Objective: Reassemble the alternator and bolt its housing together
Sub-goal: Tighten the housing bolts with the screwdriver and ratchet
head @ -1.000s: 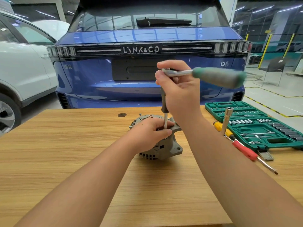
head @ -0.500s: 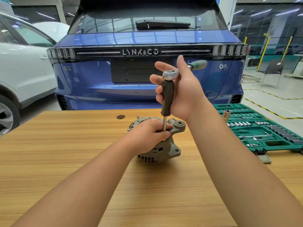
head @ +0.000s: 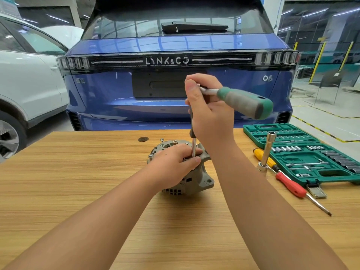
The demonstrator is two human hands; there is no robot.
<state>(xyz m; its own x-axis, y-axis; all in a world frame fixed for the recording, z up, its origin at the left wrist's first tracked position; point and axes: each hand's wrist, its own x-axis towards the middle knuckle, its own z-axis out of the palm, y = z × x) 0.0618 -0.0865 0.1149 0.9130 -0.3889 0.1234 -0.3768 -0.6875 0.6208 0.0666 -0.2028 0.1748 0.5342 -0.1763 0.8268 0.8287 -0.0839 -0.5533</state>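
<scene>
At frame centre on the table (head: pixel 58 182), our left hand (head: pixel 171 164) grips the alternator (head: pixel 202 178) and pinches the extension (head: pixel 194 148) to steady it on a bolt, while our right hand (head: pixel 210 114) clasps the ratchet (head: pixel 243 102) above, probably mid-tightening.

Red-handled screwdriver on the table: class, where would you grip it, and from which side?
Grip the red-handled screwdriver round its thick red handle, coming from above. It lies flat on the table, and the bare handle is easier to hold than the thin shaft pointing toward you.
</scene>
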